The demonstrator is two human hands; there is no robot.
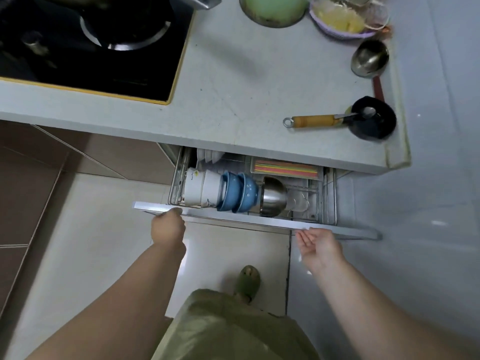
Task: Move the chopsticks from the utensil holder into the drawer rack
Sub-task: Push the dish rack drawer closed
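Note:
A drawer stands partly pulled out under the counter, its metal front edge (pixel 233 216) running across the view. Inside is a wire rack (pixel 322 203). Several colourful chopsticks (pixel 285 168) lie flat in a tray at the back right of the rack. My left hand (pixel 168 228) is curled over the front edge near its left end. My right hand (pixel 318 244) is palm-up with the fingers apart, its fingertips touching the underside of the front edge on the right. It holds nothing. No utensil holder is in view.
The rack holds white bowls (pixel 200 188), two blue bowls (pixel 237 192) and a steel bowl (pixel 272 196). On the counter (pixel 233 87) are a black ladle with a wooden handle (pixel 314 121), a steel ladle (pixel 370 58), a green bowl (pixel 275 7) and a hob (pixel 91 42).

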